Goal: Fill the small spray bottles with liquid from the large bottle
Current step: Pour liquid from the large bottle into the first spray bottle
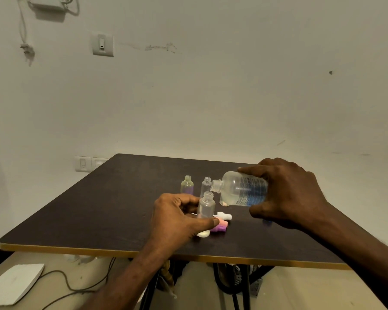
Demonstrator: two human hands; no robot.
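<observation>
Left hand (pixel 177 217) fingers round uncapped small spray bottle (pixel 206 205), right hand (pixel 287 193) fingers round tilted large bottle (pixel 242 189)

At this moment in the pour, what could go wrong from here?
1. The large bottle, tipped on its side in the right hand, has a wide mouth above the narrow neck of the small bottle gripped by the left hand; liquid may miss and spill on the table.
2. The loose spray caps lie just beneath and could get wet.
3. Two open small bottles stand close behind; a stray movement might tip them.
</observation>
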